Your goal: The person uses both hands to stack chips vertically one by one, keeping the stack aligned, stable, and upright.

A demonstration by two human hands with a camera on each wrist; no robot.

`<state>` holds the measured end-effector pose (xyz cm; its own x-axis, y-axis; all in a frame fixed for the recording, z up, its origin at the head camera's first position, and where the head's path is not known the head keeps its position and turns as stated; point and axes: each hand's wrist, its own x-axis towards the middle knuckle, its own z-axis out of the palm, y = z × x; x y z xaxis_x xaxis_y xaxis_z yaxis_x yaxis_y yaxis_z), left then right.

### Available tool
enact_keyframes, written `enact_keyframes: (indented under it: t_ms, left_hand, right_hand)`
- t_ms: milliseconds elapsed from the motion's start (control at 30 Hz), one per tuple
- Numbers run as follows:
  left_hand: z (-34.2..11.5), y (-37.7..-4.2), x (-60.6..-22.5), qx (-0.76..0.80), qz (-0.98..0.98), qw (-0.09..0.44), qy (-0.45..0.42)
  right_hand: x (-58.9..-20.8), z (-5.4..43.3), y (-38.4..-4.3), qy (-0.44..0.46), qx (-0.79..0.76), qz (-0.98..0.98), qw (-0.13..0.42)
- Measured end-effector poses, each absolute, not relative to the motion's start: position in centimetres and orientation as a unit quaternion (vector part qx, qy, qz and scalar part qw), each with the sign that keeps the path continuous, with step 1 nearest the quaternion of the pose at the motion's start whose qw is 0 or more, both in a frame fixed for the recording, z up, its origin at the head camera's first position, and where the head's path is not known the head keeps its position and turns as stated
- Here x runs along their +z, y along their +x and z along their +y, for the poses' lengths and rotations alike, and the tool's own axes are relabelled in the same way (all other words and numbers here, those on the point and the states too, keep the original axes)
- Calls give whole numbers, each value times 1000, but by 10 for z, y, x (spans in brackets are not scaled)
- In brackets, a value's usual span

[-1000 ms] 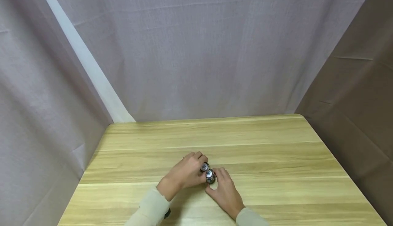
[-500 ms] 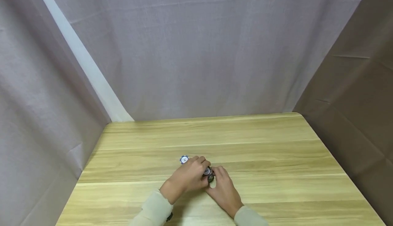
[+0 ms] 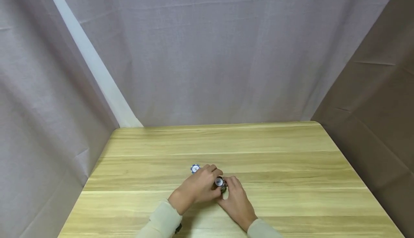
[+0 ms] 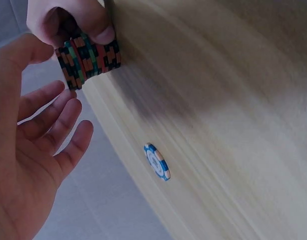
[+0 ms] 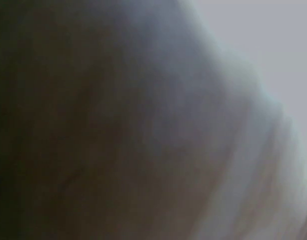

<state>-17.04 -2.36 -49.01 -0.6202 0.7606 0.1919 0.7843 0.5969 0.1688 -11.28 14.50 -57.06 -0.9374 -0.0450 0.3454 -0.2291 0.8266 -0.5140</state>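
A stack of poker chips point(image 3: 219, 182) stands on the table between both hands in the head view, its white-centred top chip facing up. In the left wrist view the stack point(image 4: 88, 59) shows dark edges with orange, green and red marks, slightly uneven. My left hand point(image 3: 201, 184) pinches the top of the stack between thumb and fingertips, the other fingers loosely spread. Lower down, my right hand point(image 3: 237, 200) grips the stack from the right, thumb and fingers on its sides. A single blue and white poker chip point(image 3: 195, 168) lies flat just beyond the left hand.
The wooden table point(image 3: 291, 166) extends around the hands. Grey curtains point(image 3: 207, 58) hang behind and to the left, a brown one point(image 3: 375, 115) to the right. The right wrist view is dark and blurred.
My left hand has moved slightly right, bringing the chips it holds from beside the stack onto its top. The blue chip, hidden at first, now shows beyond that hand. My right hand stays put.
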Motion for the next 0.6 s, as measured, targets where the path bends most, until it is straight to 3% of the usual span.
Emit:
enact_keyframes:
  t_ms: [333, 600]
  left_hand:
    - [-40, -181, -474, -112, -919, 54, -375]
    - [-65, -197, -487, -112, -941, 56, -314]
  right_hand:
    - [-571, 146, -114, 54, 300, -941, 145]
    - [-573, 143, -114, 48, 295, -943, 148]
